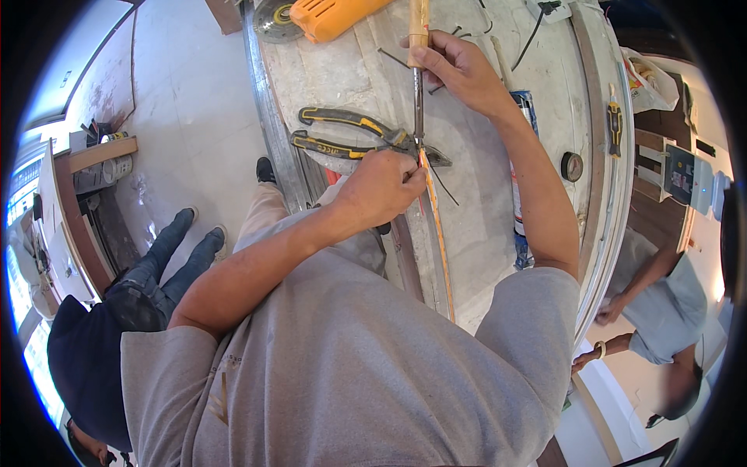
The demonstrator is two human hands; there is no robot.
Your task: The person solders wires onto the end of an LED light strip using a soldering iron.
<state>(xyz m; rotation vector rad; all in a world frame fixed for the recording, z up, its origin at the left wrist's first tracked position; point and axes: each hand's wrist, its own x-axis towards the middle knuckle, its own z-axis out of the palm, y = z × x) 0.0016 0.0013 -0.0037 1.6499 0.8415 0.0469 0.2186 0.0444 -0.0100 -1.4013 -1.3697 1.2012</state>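
Observation:
My right hand is closed around the wooden handle of a soldering iron, whose metal shaft points down toward my left hand. My left hand pinches a thin orange-and-white strip near its upper end, and the strip trails down toward my shirt. The iron's tip is close to that end; whether they touch I cannot tell. Pliers with black-and-yellow handles lie on the worktop just beyond my left hand, jaws pointing right behind the strip. A thin black wire sticks out beside the strip.
An orange power tool with a disc lies at the far left of the worktop. To the right are a tape roll, a screwdriver and a blue can. Two people are nearby, left and right.

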